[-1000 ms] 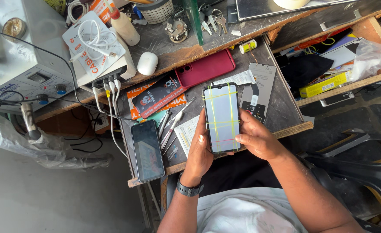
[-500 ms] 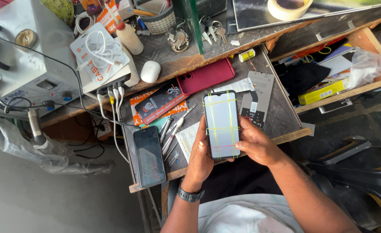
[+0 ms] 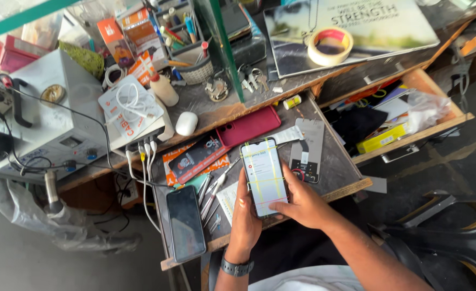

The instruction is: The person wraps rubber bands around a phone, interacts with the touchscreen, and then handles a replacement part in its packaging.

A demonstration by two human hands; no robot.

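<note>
1. Lit smartphone (image 3: 265, 177), white screen with red icons, thin yellow bands stretched across the glass in both directions.
2. Held above the pull-out work shelf (image 3: 339, 164), screen facing up, top end pointing away from the body.
3. Left hand (image 3: 245, 215) clasped around the smartphone's left edge and lower back, thumb lying along the side.
4. Right hand (image 3: 301, 202) gripping the smartphone's lower right edge, thumb on the glass.
5. Dark phone (image 3: 185, 222) lying flat left of the smartphone; red phone case (image 3: 249, 125) beyond it.
</note>
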